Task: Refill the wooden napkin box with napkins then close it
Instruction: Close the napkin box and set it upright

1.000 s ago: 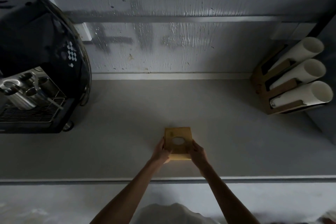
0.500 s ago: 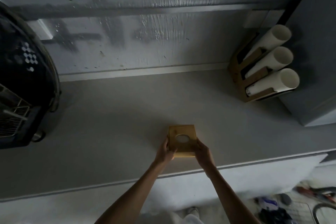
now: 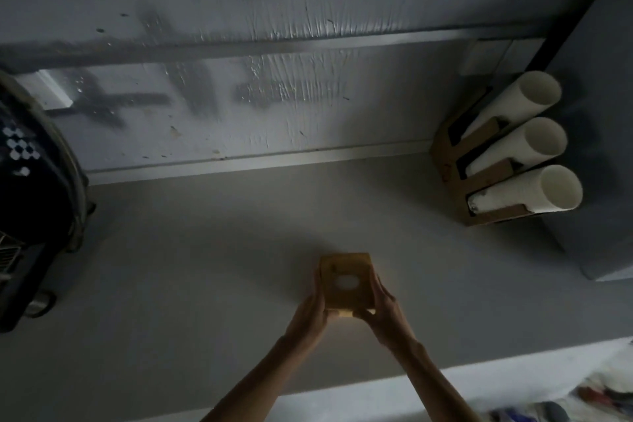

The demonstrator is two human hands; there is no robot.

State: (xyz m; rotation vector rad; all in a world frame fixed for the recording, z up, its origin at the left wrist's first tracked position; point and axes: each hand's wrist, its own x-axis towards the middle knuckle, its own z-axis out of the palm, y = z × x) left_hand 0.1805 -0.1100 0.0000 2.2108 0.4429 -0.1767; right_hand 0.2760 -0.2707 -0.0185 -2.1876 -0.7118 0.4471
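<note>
Small square wooden napkin box [image 3: 346, 279] with oval top opening on grey counter [image 3: 205, 267], left hand [image 3: 310, 317] and right hand [image 3: 383, 310] gripping its sides, white napkin showing through opening

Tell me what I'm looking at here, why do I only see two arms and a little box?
The picture comes from a camera worn on a person's head, looking down, so you see only their bare arms. The left hand and the right hand hold the sides of a small square wooden napkin box. Its lid has an oval hole with something white showing through. The box sits on a plain grey counter. At the far right, a brown cardboard holder carries three stacks of white paper cups lying on their sides. At the left edge is part of a big black coffee machine. Behind it all is a scuffed grey wall.
</note>
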